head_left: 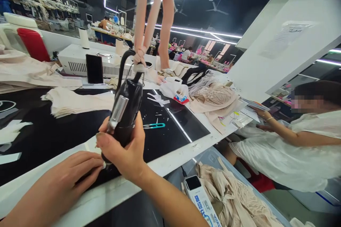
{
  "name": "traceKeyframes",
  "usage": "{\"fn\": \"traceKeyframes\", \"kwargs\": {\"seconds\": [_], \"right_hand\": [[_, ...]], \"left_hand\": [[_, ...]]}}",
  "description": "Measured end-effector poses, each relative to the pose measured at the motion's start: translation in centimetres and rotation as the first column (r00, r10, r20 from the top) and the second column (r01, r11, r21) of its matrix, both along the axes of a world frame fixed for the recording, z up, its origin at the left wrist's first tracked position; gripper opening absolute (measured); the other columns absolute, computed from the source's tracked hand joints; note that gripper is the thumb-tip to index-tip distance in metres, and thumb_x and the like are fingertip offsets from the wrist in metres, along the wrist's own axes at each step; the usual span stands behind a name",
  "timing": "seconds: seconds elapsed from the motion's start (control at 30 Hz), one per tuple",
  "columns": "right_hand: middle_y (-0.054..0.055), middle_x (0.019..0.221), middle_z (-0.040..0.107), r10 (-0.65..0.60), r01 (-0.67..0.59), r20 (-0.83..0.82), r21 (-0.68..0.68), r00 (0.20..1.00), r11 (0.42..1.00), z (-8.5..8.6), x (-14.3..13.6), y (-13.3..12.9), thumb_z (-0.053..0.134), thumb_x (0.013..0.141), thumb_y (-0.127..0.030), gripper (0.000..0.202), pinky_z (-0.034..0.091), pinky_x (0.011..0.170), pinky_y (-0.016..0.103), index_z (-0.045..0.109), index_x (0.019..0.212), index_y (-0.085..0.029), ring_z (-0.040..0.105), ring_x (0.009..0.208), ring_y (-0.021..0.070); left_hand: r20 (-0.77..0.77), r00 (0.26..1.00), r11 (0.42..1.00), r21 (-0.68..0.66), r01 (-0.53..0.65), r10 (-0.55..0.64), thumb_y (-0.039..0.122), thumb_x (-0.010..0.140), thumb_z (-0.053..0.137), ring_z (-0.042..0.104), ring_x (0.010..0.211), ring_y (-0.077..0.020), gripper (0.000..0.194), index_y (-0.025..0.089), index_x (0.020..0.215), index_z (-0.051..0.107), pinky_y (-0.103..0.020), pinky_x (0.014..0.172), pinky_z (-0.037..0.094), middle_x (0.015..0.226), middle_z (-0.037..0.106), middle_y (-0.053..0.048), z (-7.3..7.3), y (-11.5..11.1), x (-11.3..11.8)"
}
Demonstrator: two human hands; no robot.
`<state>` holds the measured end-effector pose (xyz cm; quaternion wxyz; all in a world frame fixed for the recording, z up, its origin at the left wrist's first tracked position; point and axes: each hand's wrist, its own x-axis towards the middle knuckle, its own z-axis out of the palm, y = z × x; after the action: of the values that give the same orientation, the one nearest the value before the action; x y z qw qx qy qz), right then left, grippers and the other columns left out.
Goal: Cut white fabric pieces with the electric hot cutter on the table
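Note:
My right hand (pixel 129 152) is wrapped around a black handheld power tool (pixel 131 101) with a silver lever on its side. The tool stands upright at the front edge of the black work surface (pixel 170 142). Beige fabric strips (pixel 145 17) knotted to its top run upward, beside a black cable. My left hand (pixel 77 172) lies low beside the tool's base, its fingers together and pressed on a pale fabric piece (pixel 92 144). The tool's lower end is mostly hidden by my hands. Turquoise thread snips (pixel 154 125) lie just beyond my right hand.
A stack of cream fabric pieces (pixel 77 101) lies behind the tool, with a dark phone (pixel 94 69) propped against a white vented box (pixel 71 58). Beige garments (pixel 215 99) are heaped at the right. A bin (pixel 213 154) holds more fabric and a power bank (pixel 199 198). A person (pixel 306 145) sits at the right.

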<state>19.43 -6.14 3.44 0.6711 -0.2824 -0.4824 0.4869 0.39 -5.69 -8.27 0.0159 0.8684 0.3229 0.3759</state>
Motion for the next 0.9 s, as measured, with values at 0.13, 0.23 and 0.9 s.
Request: {"fn": "traceKeyframes", "kwargs": {"seconds": [0.13,0.23,0.9], "right_hand": [[-0.006,0.08,0.068,-0.055,0.057,-0.036,0.054,0.998,0.997,-0.5,0.6,-0.3,0.085,0.079,-0.029,0.031,0.057,0.06,0.027,0.058,0.096,-0.027,0.061,0.06,0.0118],[-0.006,0.083,0.071,-0.065,0.074,-0.107,0.08,0.992,0.994,-1.3,1.3,-0.2,0.084,0.084,-0.023,0.034,0.057,0.059,0.025,0.063,0.109,-0.029,0.064,0.061,0.011],[-0.003,0.085,0.072,-0.111,0.116,-0.044,0.141,0.993,0.983,-2.5,1.9,0.6,0.09,0.089,-0.04,0.046,0.06,0.059,0.032,0.066,0.126,-0.029,0.069,0.064,0.0166]], "left_hand": [[-0.031,0.999,0.996,-0.085,-0.031,0.028,0.022,0.105,0.054,0.079,0.094,-0.0222,0.024,0.028,0.104,0.078,-0.032,0.079,0.067,0.104,0.081,-0.003,3.2,-1.7,2.0],[-0.051,0.998,0.978,-0.2,-0.054,0.044,0.016,0.106,0.057,0.076,0.093,-0.0193,0.021,0.023,0.098,0.075,-0.03,0.085,0.062,0.101,0.08,-0.002,3.8,-2.2,3.0],[0.015,1.0,0.956,-0.294,0.008,-0.004,0.009,0.099,0.073,0.073,0.095,-0.0187,0.009,0.017,0.097,0.076,-0.026,0.088,0.052,0.102,0.079,-0.002,3.1,-2.3,3.6]]}}
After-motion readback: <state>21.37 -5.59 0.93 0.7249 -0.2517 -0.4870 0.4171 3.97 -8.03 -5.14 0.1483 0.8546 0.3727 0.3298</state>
